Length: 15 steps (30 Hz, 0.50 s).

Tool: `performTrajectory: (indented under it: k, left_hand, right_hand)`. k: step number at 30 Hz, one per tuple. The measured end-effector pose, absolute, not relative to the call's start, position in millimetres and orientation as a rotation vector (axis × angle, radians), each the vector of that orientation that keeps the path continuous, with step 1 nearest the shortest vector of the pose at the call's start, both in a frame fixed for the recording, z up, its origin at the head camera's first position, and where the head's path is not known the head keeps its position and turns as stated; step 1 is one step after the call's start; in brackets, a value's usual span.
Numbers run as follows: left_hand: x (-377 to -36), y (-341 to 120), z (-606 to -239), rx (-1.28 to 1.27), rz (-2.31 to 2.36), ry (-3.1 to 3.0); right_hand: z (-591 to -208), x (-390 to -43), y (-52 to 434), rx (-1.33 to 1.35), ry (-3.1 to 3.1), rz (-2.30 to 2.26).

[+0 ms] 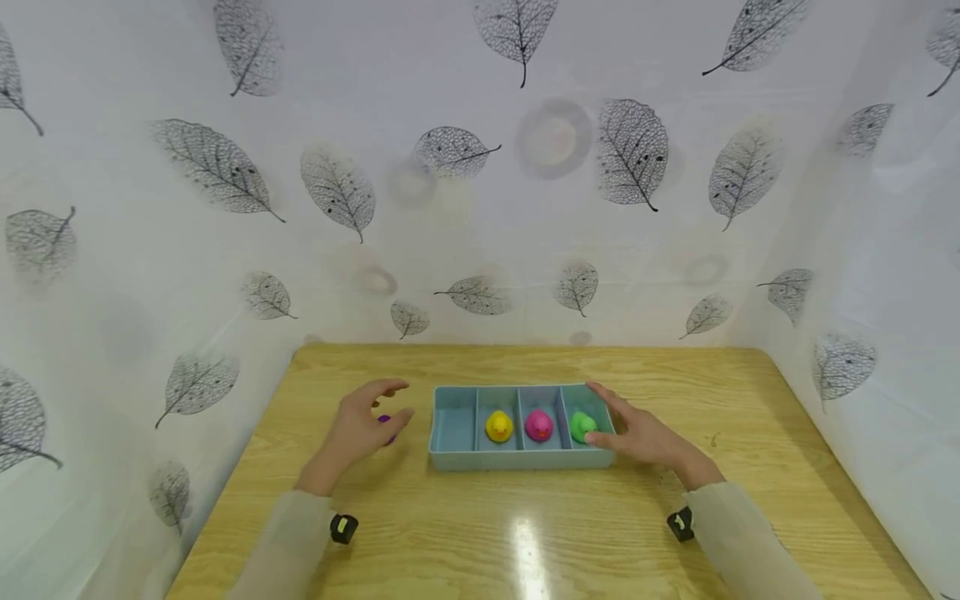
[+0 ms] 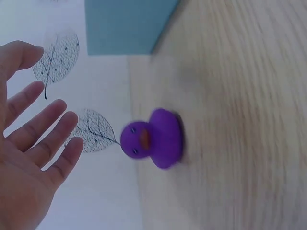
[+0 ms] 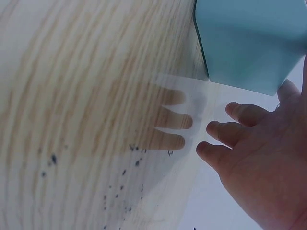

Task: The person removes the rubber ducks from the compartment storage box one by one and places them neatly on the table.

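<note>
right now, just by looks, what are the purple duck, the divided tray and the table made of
Purple duck: probably soft vinyl or rubber, mostly matte; smooth, rounded, molded-looking form.
Divided tray: likely rigid plastic, smooth; thin straight walls, even blue color.
Table: wood or wood-look laminate, glossy; grain streaks and a bright reflection show, but which it is stays open.

Curtained-off nook, kind of building unclear: leaf-print curtain across top and both sides of frame, wooden table lower centre.
</note>
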<state>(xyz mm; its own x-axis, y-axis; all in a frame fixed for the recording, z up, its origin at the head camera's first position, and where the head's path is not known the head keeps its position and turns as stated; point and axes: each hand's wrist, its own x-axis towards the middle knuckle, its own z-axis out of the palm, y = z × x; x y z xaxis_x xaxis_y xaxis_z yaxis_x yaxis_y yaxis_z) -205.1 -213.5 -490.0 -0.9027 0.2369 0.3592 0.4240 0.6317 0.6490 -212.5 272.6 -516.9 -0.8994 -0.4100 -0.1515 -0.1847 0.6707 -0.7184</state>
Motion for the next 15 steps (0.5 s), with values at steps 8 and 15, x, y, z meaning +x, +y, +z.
performTrajectory:
  k: [8,15]
  left_hand:
    - [-208.1,-196.6,-481.3,-0.635,-1.154,-2.585]
    - [-211.1,-185.5,-478.6,-0.674,-1.17,-2.586]
  right_hand:
    - [-516.4,-212.4,270.8,-0.485,2.605,-1.049]
    - [-516.7,-211.4,271.9,-0.491,2.602,-1.057]
